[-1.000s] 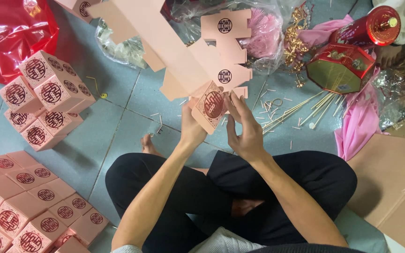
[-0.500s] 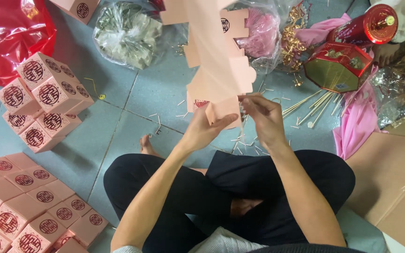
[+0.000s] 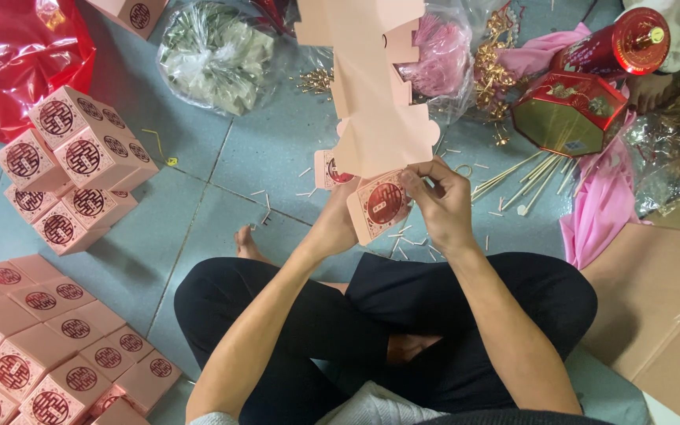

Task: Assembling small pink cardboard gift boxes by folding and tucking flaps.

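Blue floor tiles lie under one flat pink box blank (image 3: 371, 118), pinched at its lower end by the left hand (image 3: 340, 224) and right hand (image 3: 438, 205), close together above the lap. Six folded boxes (image 3: 72, 169) are stacked left; two clear bags, one (image 3: 214, 51) of pale scraps, one (image 3: 442, 55) of pink tassels, sit behind.

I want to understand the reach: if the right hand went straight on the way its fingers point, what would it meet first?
The right hand points up-left, so it would likely first meet the pink cardboard blank it already pinches; depth is unclear.

Both hands grip unfolded pink box blank (image 3: 375, 118) — left hand (image 3: 338, 224) under lower panel, right hand (image 3: 438, 206) pinching edge beside red emblem; wooden sticks (image 3: 525, 177) right of grip.
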